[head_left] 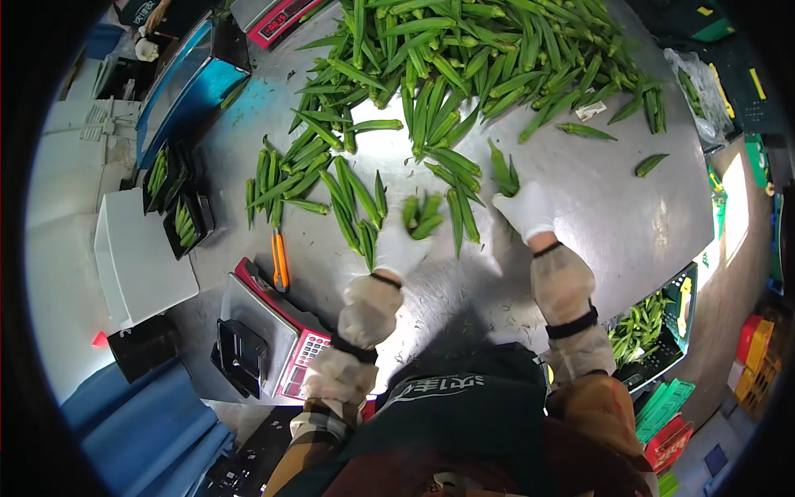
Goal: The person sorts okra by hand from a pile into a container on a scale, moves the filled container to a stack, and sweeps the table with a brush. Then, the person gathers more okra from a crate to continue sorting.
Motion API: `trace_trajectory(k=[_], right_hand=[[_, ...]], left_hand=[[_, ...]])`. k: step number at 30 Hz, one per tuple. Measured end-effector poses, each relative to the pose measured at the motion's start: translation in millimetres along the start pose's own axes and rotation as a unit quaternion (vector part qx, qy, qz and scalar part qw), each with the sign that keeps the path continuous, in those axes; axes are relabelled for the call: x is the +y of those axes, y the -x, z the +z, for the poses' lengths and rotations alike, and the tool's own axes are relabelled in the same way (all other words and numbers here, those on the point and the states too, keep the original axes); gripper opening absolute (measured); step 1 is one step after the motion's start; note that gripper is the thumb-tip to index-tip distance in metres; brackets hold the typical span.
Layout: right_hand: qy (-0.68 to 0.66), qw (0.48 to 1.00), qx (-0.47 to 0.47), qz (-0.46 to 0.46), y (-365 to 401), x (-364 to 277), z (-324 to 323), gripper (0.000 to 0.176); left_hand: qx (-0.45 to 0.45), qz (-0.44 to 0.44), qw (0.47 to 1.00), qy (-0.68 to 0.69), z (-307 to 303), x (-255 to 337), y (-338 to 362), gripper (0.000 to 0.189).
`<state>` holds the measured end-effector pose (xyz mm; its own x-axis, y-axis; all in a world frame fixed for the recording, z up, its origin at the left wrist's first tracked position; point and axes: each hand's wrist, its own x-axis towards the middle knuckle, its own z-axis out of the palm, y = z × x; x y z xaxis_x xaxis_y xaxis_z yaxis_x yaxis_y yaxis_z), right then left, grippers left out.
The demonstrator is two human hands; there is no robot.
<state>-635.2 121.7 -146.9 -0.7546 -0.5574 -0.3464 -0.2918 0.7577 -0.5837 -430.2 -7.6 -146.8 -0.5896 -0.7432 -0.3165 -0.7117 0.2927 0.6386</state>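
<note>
Both hands wear white gloves over the metal table (654, 215). My left hand (401, 248) is closed around several green okra pods (424, 217), slightly blurred. To its right, my right hand (527, 209) grips a few okra pods (502, 170) that point away from me. Loose okra (354, 199) lies left of my left hand, and two or three more pods (464, 217) rest between the hands. Beyond them spreads a large okra pile (497, 50) toward the far edge.
A red scale (281, 331) carries a black tray (242, 348) at near left, beside an orange-handled knife (280, 261). Black trays of okra (184, 225) stand further left. A crate of okra (642, 331) is at right. Another red scale (273, 23) sits at the far left.
</note>
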Motion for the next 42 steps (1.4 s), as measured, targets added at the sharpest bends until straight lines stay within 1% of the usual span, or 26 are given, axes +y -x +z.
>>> trace_trajectory(k=[3, 4, 5, 7, 8, 10, 11, 13, 15, 17, 18, 21, 22, 24, 25, 26, 27, 29, 30, 31, 32, 33, 34, 37, 38, 42], right_hand=[[-0.019, 1.0, -0.016, -0.015, 26, -11, -14, 0.042], [-0.006, 0.999, -0.044, -0.007, 33, -13, -10, 0.047], [-0.015, 0.999, -0.026, -0.036, 40, -19, -2, 0.046], [-0.031, 0.995, 0.009, -0.093, 52, -26, 23, 0.045], [0.04, 0.992, 0.036, -0.116, 53, -21, 43, 0.046], [0.012, 0.997, 0.003, -0.073, 57, -33, 46, 0.043], [-0.001, 0.999, -0.014, -0.052, 57, -37, 47, 0.042], [0.035, 0.996, -0.002, -0.078, 54, -36, 53, 0.049], [0.094, 0.986, 0.021, -0.137, 52, -35, 60, 0.051], [0.208, 0.962, 0.046, -0.17, 53, -40, 76, 0.054], [0.262, 0.945, 0.06, -0.187, 53, -43, 81, 0.056], [0.232, 0.957, -0.036, -0.17, 52, -54, 68, 0.062], [0.113, 0.975, -0.053, -0.185, 51, -48, 67, 0.052], [-0.128, 0.966, -0.088, -0.205, 50, -37, 63, 0.033], [-0.217, 0.953, -0.165, -0.13, 54, -37, 60, 0.032], [-0.301, 0.922, -0.238, -0.052, 60, -36, 54, 0.031], [-0.379, 0.873, -0.306, 0.027, 67, -37, 47, 0.031], [-0.466, 0.807, -0.357, 0.064, 78, -37, 40, 0.033], [-0.509, 0.768, -0.38, 0.084, 85, -36, 38, 0.034], [-0.549, 0.725, -0.402, 0.104, 92, -36, 37, 0.035], [-0.574, 0.686, -0.43, 0.121, 99, -34, 37, 0.036], [-0.597, 0.645, -0.457, 0.137, 104, -33, 35, 0.037], [-0.617, 0.602, -0.483, 0.153, 111, -34, 34, 0.039], [-0.63, 0.585, -0.494, 0.13, 136, -49, 21, 0.039], [-0.638, 0.563, -0.513, 0.113, 142, -47, 26, 0.04], [-0.617, 0.601, -0.502, 0.073, 167, -51, 21, 0.043]], left_hand=[[0.024, -0.095, 0.975, 0.201, -40, -9, 23, 0.046], [0.068, -0.067, 0.969, 0.227, -48, -16, 29, 0.045], [0.13, -0.009, 0.967, 0.218, -45, -46, 29, 0.044], [0.149, -0.077, 0.938, 0.304, -63, -43, 40, 0.044], [0.15, -0.115, 0.935, 0.301, -71, -48, 44, 0.043], [0.156, -0.173, 0.928, 0.291, -84, -59, 52, 0.041], [0.188, -0.161, 0.925, 0.288, -85, -63, 55, 0.04], [0.193, -0.184, 0.931, 0.249, -87, -65, 59, 0.04], [0.219, -0.142, 0.954, 0.149, -67, -80, 60, 0.04], [0.171, -0.134, 0.974, 0.065, -53, -56, 62, 0.044], [0.161, -0.101, 0.982, 0.013, -39, -56, 63, 0.046], [0.175, -0.011, 0.97, -0.166, -10, -53, 65, 0.053], [0.174, -0.013, 0.969, -0.175, -8, -52, 64, 0.057], [0.146, -0.082, 0.966, -0.196, -12, -53, 65, 0.058], [0.132, -0.116, 0.963, -0.205, -15, -54, 64, 0.058], [0.129, -0.109, 0.962, -0.215, -20, -57, 64, 0.06], [0.108, -0.119, 0.975, -0.156, -27, -59, 63, 0.06], [0.066, -0.134, 0.988, -0.038, -42, -63, 62, 0.059], [0.047, -0.108, 0.978, 0.174, -48, -64, 64, 0.052], [-0.015, -0.128, 0.94, 0.314, -53, -64, 71, 0.052], [-0.077, -0.145, 0.88, 0.447, -58, -63, 80, 0.052], [-0.137, -0.157, 0.797, 0.567, -66, -56, 90, 0.052], [-0.162, -0.143, 0.746, 0.63, -69, -52, 101, 0.053], [-0.21, -0.152, 0.655, 0.71, -62, -58, 129, 0.057], [-0.258, -0.122, 0.654, 0.701, -62, -61, 134, 0.062], [-0.269, -0.08, 0.652, 0.704, -65, -60, 159, 0.069]])
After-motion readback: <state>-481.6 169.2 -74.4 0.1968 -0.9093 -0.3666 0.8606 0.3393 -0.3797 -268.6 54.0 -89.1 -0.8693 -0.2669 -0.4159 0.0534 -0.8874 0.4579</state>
